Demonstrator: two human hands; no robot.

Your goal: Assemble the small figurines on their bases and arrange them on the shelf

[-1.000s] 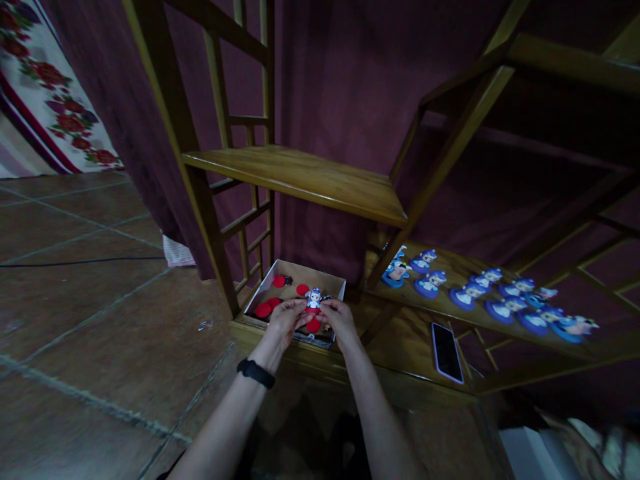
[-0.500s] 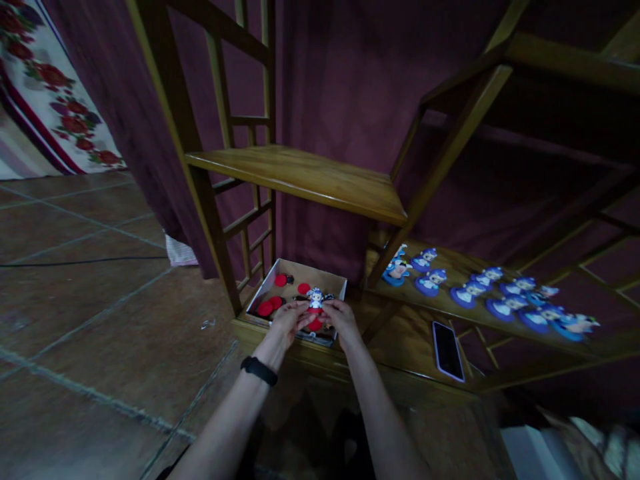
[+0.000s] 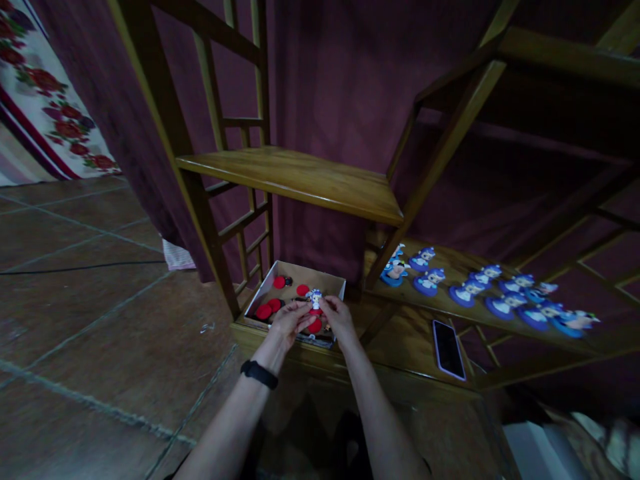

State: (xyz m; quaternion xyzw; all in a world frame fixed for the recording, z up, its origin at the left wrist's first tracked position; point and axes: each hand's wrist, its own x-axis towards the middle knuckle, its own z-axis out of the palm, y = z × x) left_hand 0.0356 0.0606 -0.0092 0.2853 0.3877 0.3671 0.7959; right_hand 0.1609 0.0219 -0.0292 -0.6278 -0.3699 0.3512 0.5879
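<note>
Between my two hands is a small figurine [image 3: 315,299], white with a bluish-purple top and a red round base. My left hand [image 3: 289,321], with a black band on the wrist, grips it from the left. My right hand [image 3: 339,316] pinches it from the right side. Both hands are over a shallow cardboard box [image 3: 328,279] on the bottom shelf. Several red discs lie in that box, among them one red disc [image 3: 264,311] near its left wall, along with small dark pieces. My fingers cover part of the box's contents.
A wooden shelf board [image 3: 295,180] juts out above the box. Several figurines on purple or blue bases, such as one figurine [image 3: 429,283], stand on the shelf to the right. Below them lies a phone [image 3: 449,349]. A slanted wooden post [image 3: 435,170] divides the shelves.
Both hands keep holding the figurine over the box, almost in the same place. The whole view has shifted very slightly.
</note>
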